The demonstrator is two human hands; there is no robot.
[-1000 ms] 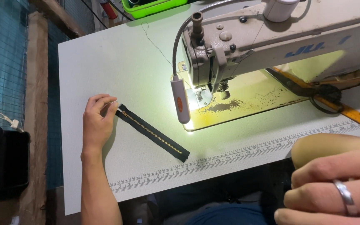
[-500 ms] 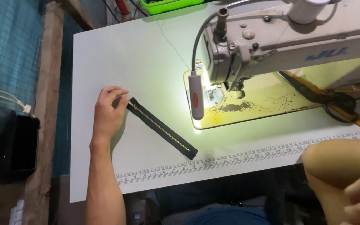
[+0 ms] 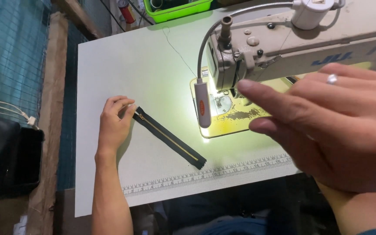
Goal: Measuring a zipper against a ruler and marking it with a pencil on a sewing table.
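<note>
- The left hand (image 3: 113,124) is laid flat on the pale grey table (image 3: 122,65), with its fingers (image 3: 122,104) curled narrowly and pressed onto the upper end of a black zipper tape with brass teeth (image 3: 168,138).
- The zipper is held down at that end only; from the fingers it is stretched diagonally down and to the right across the table, and its far end is left free just above a printed ruler strip (image 3: 205,174) along the table's near edge.
- The right hand (image 3: 336,126) is raised close to the camera, well apart from the zipper; its fingers (image 3: 275,98) are spread open and nothing is held. A silver ring (image 3: 332,78) is worn on one finger.
- Behind the right hand's fingers, a cream-coloured industrial sewing machine (image 3: 283,43) is seen, with a white gooseneck lamp (image 3: 203,104) lit over its yellowish needle plate (image 3: 231,115).
- To the right of the left hand's fingers, the lamp head is hung just beyond the zipper's middle, without touching it.
- Far above the left fingers, a bright green plastic tray (image 3: 177,8) is placed at the table's back edge.
</note>
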